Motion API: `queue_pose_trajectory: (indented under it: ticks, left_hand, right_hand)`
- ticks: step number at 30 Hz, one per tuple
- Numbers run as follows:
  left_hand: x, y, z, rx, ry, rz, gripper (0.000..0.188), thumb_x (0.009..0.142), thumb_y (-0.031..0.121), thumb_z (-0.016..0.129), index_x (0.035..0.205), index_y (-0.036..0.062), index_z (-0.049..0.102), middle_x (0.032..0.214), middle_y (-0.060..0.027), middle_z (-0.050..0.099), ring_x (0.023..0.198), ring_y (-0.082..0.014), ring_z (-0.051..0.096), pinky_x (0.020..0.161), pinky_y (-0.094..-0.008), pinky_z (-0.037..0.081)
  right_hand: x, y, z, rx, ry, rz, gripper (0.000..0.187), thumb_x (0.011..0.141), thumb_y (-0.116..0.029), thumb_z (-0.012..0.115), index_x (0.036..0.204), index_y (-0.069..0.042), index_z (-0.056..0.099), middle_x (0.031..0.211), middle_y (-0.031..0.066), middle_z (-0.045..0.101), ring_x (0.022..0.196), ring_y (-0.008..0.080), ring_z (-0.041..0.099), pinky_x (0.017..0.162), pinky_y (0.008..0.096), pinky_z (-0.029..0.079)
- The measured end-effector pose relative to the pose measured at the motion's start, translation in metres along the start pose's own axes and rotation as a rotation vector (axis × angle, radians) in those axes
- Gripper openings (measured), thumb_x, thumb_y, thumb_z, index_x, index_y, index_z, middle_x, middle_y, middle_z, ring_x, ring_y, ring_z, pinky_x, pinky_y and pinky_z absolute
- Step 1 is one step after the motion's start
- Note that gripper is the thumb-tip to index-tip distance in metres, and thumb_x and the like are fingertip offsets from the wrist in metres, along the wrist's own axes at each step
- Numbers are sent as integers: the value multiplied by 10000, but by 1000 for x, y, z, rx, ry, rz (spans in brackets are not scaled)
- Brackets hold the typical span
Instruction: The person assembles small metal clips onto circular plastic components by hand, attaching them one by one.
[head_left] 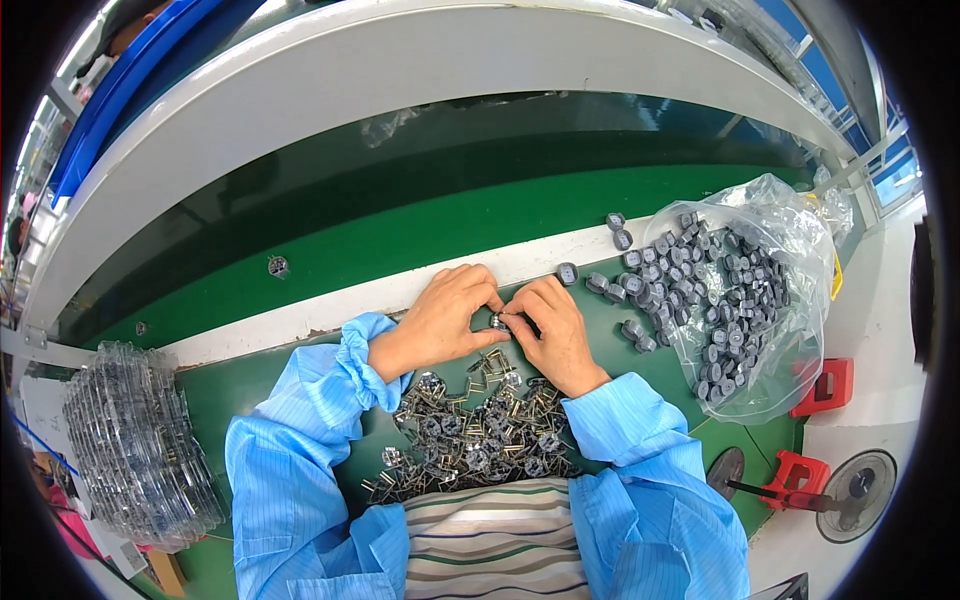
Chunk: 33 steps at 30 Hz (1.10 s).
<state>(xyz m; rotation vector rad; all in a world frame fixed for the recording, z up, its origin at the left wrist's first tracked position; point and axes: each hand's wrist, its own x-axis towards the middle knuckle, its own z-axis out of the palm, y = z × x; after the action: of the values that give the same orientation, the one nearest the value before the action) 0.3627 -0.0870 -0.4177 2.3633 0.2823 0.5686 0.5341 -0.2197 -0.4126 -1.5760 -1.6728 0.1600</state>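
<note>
My left hand (447,316) and my right hand (550,332) meet over the green bench. Fingertips of both are closed around a small shiny metal part (497,322), mostly hidden by the fingers. Just below them, close to my body, lies a heap of small metal parts with long pins (480,432), tangled together. Off to the right of my right hand, many small dark grey caps (735,330) spill from a clear plastic bag (775,385). One loose grey cap (567,273) sits right beyond my right hand.
A stack of clear plastic trays (140,445) stands at the left. A white ledge (330,305) crosses behind my hands, with a loose metal part (278,266) on the green surface beyond. Red holders (798,475) and a round disc-shaped device (857,495) are at the right.
</note>
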Motion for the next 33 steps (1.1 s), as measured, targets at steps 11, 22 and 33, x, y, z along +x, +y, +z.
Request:
queue_pose_trajectory:
  ticks: [11, 22, 33]
  left_hand:
    - [5, -65, -49, 147, 285, -345, 393, 754, 182, 932, 1088, 79, 752, 1090, -116, 643, 1052, -329, 625, 892, -446, 518]
    - [5, -2, -17, -147, -52, 123, 414, 870, 257, 845, 1241, 138, 704, 1279, -89, 595, 1197, -326, 553, 1029, -467, 415]
    - [6, -17, -32, -355, -152, 47, 240, 859, 99, 833, 1087, 95, 758, 1158, -49, 657, 1130, -273, 626, 984, -406, 490]
  right_hand:
    - [4, 25, -33, -510, 116, 10, 404, 825, 64, 653, 1210, -41, 715, 1190, 140, 680, 1127, 349, 630, 958, 467, 477]
    - [-4, 4, -33, 300, -11, 235, 164, 943, 62, 733, 1093, -2, 741, 1112, 77, 707, 863, 121, 673, 764, 300, 558]
    - [-14, -19, -29, 470, -506, 253, 183, 939, -51, 802, 1111, -36, 744, 936, 52, 687, 686, 126, 590, 606, 301, 474]
